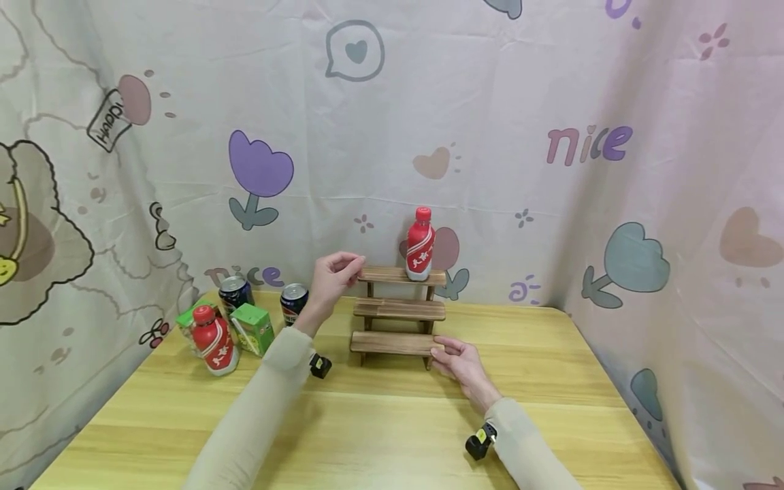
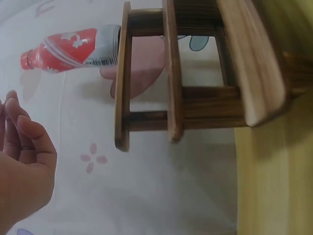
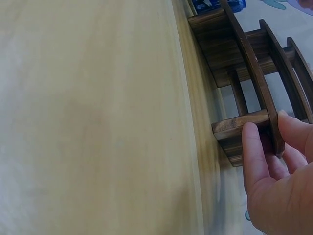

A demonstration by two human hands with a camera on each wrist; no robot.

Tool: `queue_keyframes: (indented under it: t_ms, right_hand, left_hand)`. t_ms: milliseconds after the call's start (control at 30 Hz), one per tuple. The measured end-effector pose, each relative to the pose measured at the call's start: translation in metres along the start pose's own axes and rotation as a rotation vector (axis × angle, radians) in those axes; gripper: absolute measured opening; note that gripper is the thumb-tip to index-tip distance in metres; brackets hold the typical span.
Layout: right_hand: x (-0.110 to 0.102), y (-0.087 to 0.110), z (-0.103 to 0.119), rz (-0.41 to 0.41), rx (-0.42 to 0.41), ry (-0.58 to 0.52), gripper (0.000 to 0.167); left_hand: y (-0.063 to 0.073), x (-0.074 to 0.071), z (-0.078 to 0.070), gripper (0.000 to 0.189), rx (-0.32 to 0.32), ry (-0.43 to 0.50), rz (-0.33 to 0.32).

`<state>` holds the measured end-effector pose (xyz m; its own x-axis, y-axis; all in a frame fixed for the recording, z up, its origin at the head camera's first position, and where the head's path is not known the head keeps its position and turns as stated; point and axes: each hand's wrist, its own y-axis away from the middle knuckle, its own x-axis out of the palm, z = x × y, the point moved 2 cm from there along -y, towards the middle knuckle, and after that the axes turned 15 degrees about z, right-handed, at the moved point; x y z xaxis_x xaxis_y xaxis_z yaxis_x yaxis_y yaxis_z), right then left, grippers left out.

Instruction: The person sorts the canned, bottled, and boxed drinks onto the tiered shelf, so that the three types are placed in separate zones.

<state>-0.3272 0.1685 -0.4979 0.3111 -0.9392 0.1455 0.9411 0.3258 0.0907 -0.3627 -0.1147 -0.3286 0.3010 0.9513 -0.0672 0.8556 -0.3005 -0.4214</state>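
Note:
A three-step wooden shelf [image 1: 399, 310] stands on the table, with a red-capped bottle [image 1: 420, 246] upright on the right part of its top step. My right hand [image 1: 464, 367] pinches the right end of the bottom step. In the right wrist view the thumb lies on one face of that board, and a finger [image 3: 253, 152] rests against the leg below. Beside the top step's left end is my left hand [image 1: 335, 275]. The left wrist view shows this hand [image 2: 27, 161] apart from the shelf, fingers loosely bent and holding nothing.
To the left stand a second red bottle [image 1: 214, 340], a green juice carton [image 1: 252, 329], another green box partly hidden behind the bottle, and two dark blue cans, one can [image 1: 295, 303] beside my left forearm. Patterned cloth [image 1: 380, 136] hangs behind the table [image 1: 392, 422].

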Motion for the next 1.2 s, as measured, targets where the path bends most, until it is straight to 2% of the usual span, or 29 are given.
queue_keyframes:
  t_ms: [133,367,567,733,833,967,1033,1100,1200]
  right_hand:
    - [0.0,-0.001,-0.001,0.0,-0.019,0.003,0.05]
    - [0.0,-0.003,-0.002,0.009,0.001,0.008,0.051]
    - [0.004,0.0,0.004,-0.019,-0.012,-0.026,0.048]
    - [0.003,0.002,0.003,-0.035,0.008,-0.04,0.047]
    - [0.003,0.003,0.003,-0.038,0.002,-0.036,0.046]
    - [0.002,0.002,0.003,-0.035,0.0,-0.028,0.046]
    - [0.002,0.002,0.003,-0.026,-0.003,-0.032,0.048]
    - [0.002,0.002,0.003,-0.014,-0.003,-0.022,0.05]
    - [0.001,0.003,0.002,-0.005,-0.016,-0.013,0.051]
  left_hand:
    - [0.012,-0.009,0.0,0.024,-0.024,-0.001,-0.012]
    - [0.026,-0.026,0.022,0.024,-0.088,-0.046,-0.025]
    - [0.039,-0.035,0.028,0.025,-0.084,-0.07,-0.033]
    - [0.048,-0.045,0.031,0.029,-0.099,-0.07,-0.024]
    - [0.056,-0.05,0.031,0.033,-0.131,-0.072,-0.012]
    - [0.068,-0.053,0.016,0.03,-0.207,-0.089,0.005]
    - [0.072,-0.056,0.014,0.028,-0.237,-0.09,0.011]
    - [0.077,-0.062,0.017,0.028,-0.26,-0.093,0.02]
    - [0.079,-0.071,0.031,0.031,-0.292,-0.105,0.046]
